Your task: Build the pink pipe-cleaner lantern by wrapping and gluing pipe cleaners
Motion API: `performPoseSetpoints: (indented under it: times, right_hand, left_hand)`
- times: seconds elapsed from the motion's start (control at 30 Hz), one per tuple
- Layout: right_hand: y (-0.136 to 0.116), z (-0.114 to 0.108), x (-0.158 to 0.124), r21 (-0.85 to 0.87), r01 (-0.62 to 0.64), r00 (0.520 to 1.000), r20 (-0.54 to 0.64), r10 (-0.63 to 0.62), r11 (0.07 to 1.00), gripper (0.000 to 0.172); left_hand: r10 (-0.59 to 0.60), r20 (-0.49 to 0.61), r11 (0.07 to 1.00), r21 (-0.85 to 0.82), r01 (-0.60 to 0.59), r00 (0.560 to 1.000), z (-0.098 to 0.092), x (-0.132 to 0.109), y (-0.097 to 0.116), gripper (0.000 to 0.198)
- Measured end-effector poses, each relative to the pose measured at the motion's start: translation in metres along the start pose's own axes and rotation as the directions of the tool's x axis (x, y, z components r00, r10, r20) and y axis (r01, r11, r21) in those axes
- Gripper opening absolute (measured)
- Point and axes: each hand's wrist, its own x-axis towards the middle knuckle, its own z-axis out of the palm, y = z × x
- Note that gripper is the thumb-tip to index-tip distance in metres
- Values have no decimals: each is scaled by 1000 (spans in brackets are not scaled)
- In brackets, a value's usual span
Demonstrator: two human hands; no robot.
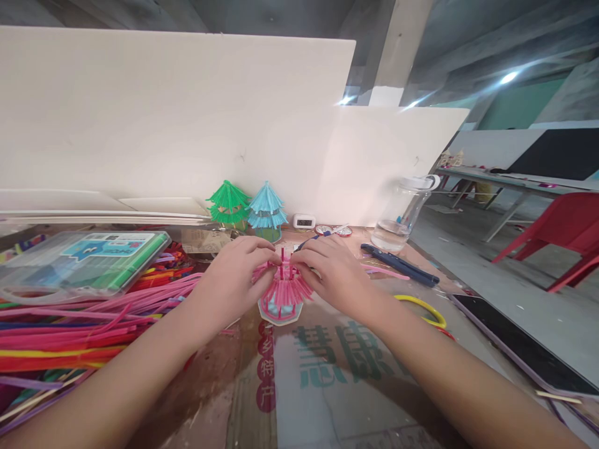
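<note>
A pink pipe-cleaner pavilion stands in front of me, with a fringed roof tier and a pale blue and white base. Dark pink posts rise upright from its upper part. From the left, my left hand has its fingers closed on the upper part near the posts. My right hand grips the same part from the right, thumb and fingertips close together. The fingertips partly hide the top of the pavilion, so exact contact points are unclear. Behind it are a green pavilion and a light blue pavilion.
Pipe cleaners lie heaped at left under a clear plastic case. At right are a water bottle, a dark blue tool, a yellow ring and a phone. A small white clock stands behind, before white boards.
</note>
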Motion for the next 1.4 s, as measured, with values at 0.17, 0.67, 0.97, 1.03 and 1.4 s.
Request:
performPoseSetpoints:
  times: [0.17, 0.67, 0.97, 1.03, 1.4]
  right_hand:
    - [-1, -1, 0, 12, -7, 1000, 13, 7, 1000, 11]
    - [-1, 1, -1, 32, -20, 1000, 24, 19, 999, 12]
    - [-1, 1, -1, 37, -11, 1000, 17, 10, 999, 15]
    - [-1, 1, 0, 34, -13, 1000, 18, 12, 999, 14]
    - [-4, 2, 0, 20, -26, 1000, -5, 26, 999, 15]
  left_hand:
    - [-9, 8, 1000, 6, 9, 1000, -1, 0, 0, 21]
    - [-3, -4, 1000, 4, 3, 1000, 0, -1, 0, 19]
    - [-4, -11, 1000, -4, 4, 1000, 1, -2, 0, 20]
    - [-3, -11, 1000, -3, 3, 1000, 1, -2, -1, 20]
    - [-1, -15, 1000, -2, 1, 1000, 2, -2, -2, 21]
